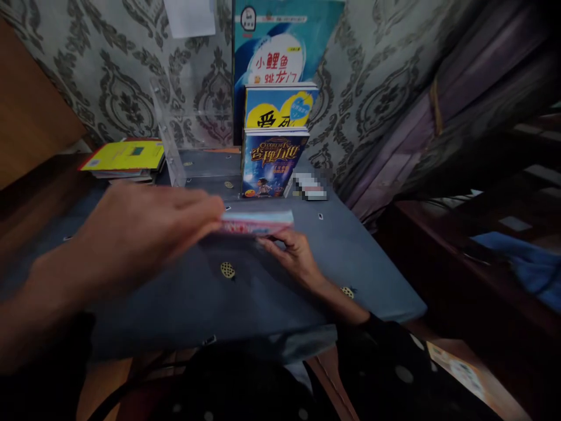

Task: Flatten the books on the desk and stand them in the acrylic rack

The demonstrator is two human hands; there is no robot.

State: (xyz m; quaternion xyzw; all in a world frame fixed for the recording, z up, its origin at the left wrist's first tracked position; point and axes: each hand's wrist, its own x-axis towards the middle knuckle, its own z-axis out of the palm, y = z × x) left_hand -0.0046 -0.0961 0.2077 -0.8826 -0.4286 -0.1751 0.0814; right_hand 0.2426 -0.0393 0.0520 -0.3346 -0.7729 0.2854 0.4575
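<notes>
Book (258, 224), seen edge-on over the desk (372, 269) and in front of the standing books (274, 164), with my right hand (298, 257) in a pinching grip at its right end and my blurred left hand (149, 225) at its left, whose grip I cannot tell
</notes>
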